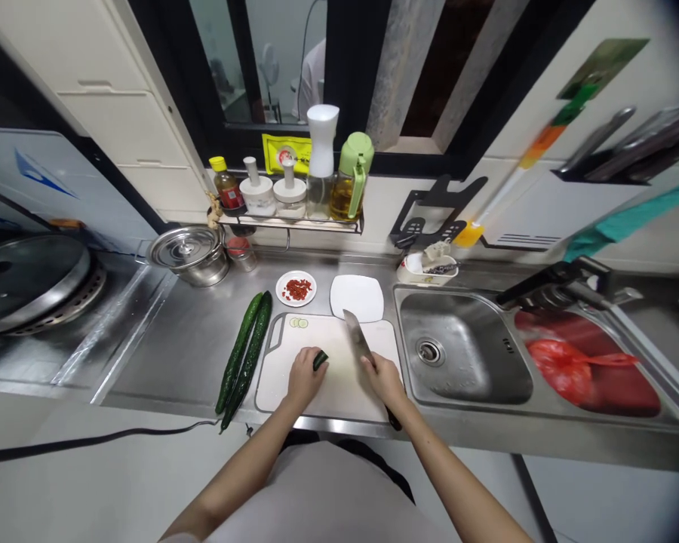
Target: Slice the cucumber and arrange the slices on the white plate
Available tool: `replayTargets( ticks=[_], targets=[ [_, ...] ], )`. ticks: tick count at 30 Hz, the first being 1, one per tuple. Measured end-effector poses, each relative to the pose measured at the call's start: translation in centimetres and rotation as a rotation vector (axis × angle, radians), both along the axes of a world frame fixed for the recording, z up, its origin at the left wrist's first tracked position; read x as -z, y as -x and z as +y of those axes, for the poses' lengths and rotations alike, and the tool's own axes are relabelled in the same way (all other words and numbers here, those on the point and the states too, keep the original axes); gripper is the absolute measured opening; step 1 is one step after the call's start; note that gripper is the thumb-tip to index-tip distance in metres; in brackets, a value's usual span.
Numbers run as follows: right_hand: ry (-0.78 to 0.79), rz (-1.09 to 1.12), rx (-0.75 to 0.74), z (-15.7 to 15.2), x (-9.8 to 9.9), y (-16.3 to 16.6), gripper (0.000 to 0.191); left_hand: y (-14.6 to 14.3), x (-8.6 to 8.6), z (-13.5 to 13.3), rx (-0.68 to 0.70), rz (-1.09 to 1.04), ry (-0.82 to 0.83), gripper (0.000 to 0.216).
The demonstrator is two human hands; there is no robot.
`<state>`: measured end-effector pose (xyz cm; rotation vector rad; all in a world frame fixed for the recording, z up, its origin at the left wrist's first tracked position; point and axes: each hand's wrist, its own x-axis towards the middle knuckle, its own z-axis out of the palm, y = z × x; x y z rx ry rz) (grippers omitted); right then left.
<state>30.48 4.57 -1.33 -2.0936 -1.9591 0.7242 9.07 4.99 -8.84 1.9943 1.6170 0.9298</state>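
The long stainless-steel surface [175, 354] is carrying everything, with a steel sink basin [464, 354] sunk into it at the right. A white rectangular plastic cutting board [345, 385] is lying at the front edge, just left of that basin. Two long dark-green cucumbers [246, 351] are resting side by side on the steel, just beside the board's left edge. Behind the board are sitting a white square plate [357, 297] and a small round dish of red chilli pieces [296, 288]. The right hand [383, 377] is closing its grip around the handle of a broad steel cleaver [356, 339], the blade pointing away over the board. The left hand [304, 375] is pressing down on a short dark-green cucumber piece [320, 359] — its grip curled over it, mid-board. Two thin cucumber slices [299, 323] are lying at the board's far left corner.
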Motion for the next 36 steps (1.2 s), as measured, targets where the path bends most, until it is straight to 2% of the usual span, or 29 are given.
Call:
replayTargets(
  ticks=[4, 9, 15, 28, 36],
  targets=[
    [0.104, -0.05, -0.08, -0.6, -0.4, 0.8, 0.033, 0.3, 0.6, 0.3, 0.048, 0.0, -0.019, 0.02],
    [0.213, -0.141, -0.154, -1.6, -1.2, 2.0, 0.029, 1.2, 0.7, -0.5, 0.08, -0.027, -0.038, 0.021],
    [0.225, -0.149, -0.255, -2.5, -1.6, 3.4, 0.028, 1.8, 1.0, -1.3, 0.076, 0.034, -0.083, 0.023],
    [0.261, -0.206, -0.344, -2.9, -1.8, 4.8, 0.03, 2.0, 1.8, -0.6, 0.097, 0.009, -0.103, 0.022],
    [0.23, -0.288, -0.405, -3.0, -1.2, 5.2, 0.032, 2.1, 2.1, -0.5, 0.12, 0.055, -0.119, 0.019]
  ],
)
